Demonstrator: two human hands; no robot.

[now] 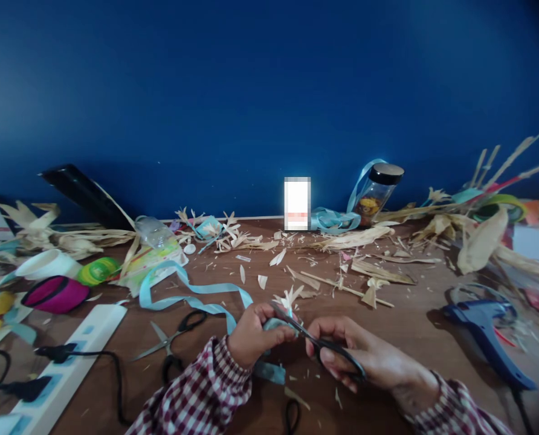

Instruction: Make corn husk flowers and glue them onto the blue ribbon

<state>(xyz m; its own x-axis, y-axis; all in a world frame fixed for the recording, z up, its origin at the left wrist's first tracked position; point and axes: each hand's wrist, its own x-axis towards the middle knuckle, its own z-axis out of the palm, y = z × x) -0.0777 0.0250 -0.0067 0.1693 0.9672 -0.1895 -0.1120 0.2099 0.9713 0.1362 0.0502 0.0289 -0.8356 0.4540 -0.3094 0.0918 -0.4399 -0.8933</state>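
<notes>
My left hand is closed on a small husk flower, whose pale pointed petals stick up above the fingers. Light blue ribbon runs from beside this hand to the left across the table; whether it joins the flower is hidden. In my right hand is a pair of scissors with black handles, its blades reaching to the flower. How far the blades are apart cannot be made out. A short blue strip lies below the left hand.
Second scissors lie spread at left, near a white power strip with black cords. A blue glue gun rests at right. Dry husks and scraps litter the table. A black-lidded jar leans at the back wall.
</notes>
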